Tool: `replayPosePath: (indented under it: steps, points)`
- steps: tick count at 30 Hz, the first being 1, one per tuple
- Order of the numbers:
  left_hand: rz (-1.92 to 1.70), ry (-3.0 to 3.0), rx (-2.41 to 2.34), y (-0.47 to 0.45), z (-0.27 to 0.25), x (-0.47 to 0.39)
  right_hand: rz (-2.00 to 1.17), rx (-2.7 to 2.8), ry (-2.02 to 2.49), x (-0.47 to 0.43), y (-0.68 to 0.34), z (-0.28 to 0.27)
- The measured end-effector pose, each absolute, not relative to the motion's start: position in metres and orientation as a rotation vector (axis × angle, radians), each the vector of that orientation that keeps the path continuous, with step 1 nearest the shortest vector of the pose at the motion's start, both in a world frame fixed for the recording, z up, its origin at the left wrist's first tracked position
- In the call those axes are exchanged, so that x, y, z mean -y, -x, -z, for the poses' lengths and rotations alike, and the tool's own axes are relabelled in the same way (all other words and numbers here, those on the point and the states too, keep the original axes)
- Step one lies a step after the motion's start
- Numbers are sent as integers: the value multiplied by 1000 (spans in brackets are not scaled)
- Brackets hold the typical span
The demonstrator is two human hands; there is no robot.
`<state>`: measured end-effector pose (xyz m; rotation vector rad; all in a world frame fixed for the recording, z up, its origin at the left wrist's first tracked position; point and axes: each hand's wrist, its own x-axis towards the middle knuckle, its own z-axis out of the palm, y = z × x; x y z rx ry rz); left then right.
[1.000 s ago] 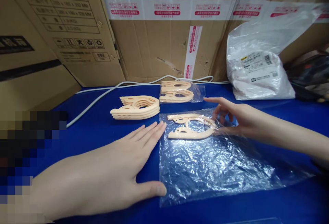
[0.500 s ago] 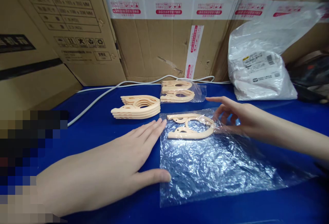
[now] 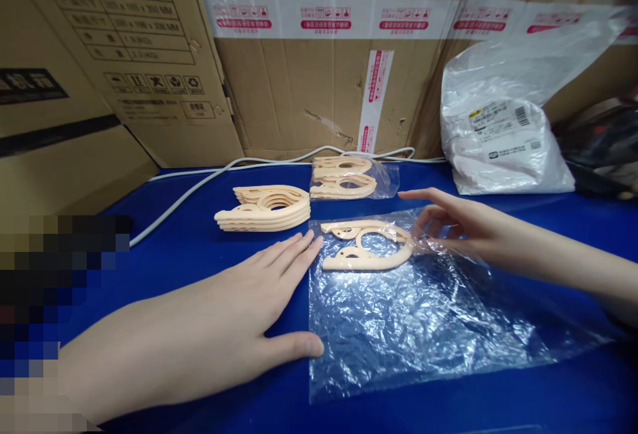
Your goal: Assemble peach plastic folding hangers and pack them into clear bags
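A cream folding hanger [image 3: 371, 263], folded into a loop, lies at the far-left corner of a flat clear plastic bag [image 3: 399, 334]. My right hand [image 3: 453, 221] is at the hanger's rounded end, thumb and curled fingers closed around it, index finger stretched out above. Whether some bag film is caught in that grasp is hard to see. My left hand [image 3: 239, 308] lies flat with its thumb spread, the fingertips and thumb tip at the bag's left edge. Beyond it sits a stack of several matching folding hangers [image 3: 264, 215].
Behind the stack, more hangers [image 3: 343, 178] lie in a small clear bag. A white cable [image 3: 239, 163] runs along the back by cardboard boxes [image 3: 309, 88]. At the back right stands a white plastic parcel bag [image 3: 503, 141]. The table surface [image 3: 189, 241] is blue.
The hanger under my right hand has shifted very slightly left. My left thumb has drawn back a little toward the bag's edge. The other things stay in place.
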<state>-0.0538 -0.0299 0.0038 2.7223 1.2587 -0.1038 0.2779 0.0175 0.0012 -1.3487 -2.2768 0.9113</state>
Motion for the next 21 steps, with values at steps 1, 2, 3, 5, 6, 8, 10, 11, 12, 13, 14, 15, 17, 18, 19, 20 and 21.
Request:
replayPosePath:
  steps: [1,2,3,5,6,8,10,11,12,13,14,15,17,18,19,20,21]
  points:
    - [101,-2725,-1256,53,-3,29,-932,2267,1350,-17,-278,-1]
    - [104,-2725,-1254,53,-2,29,-954,2259,1350,-16,-277,-2]
    - [114,-2723,-1255,53,-2,28,-974,2250,1350,-16,-276,-2]
    - [158,-2708,-1267,52,-2,27,-1004,2236,1356,-15,-275,-3]
    - [185,-2695,-1278,52,-3,27,-1006,2230,1359,-15,-275,-3]
    - [208,-2673,-1295,51,-6,28,-996,2226,1360,-17,-275,-3]
    - [187,-2666,-1290,47,-9,28,-983,2233,1359,-19,-276,-1]
    - [165,-2665,-1279,43,-10,27,-974,2242,1357,-20,-277,0]
    - [127,-2673,-1265,39,-10,26,-963,2255,1357,-21,-278,1]
    - [76,-2688,-1251,34,-8,24,-951,2271,1361,-21,-278,3]
    - [22,-2704,-1242,29,-6,21,-942,2284,1371,-22,-279,4]
    - [-46,-2727,-1236,24,-3,18,-937,2292,1383,-22,-280,4]
    - [-146,-2761,-1234,17,6,13,-956,2296,1405,-21,-280,5]
    - [-184,-2775,-1229,14,10,10,-972,2293,1413,-21,-280,5]
    - [-214,-2782,-1228,13,13,8,-983,2292,1414,-21,-280,5]
    - [-248,-2788,-1227,12,16,6,-986,2296,1414,-20,-280,5]
    - [-287,-2793,-1226,11,18,4,-981,2304,1417,-21,-280,5]
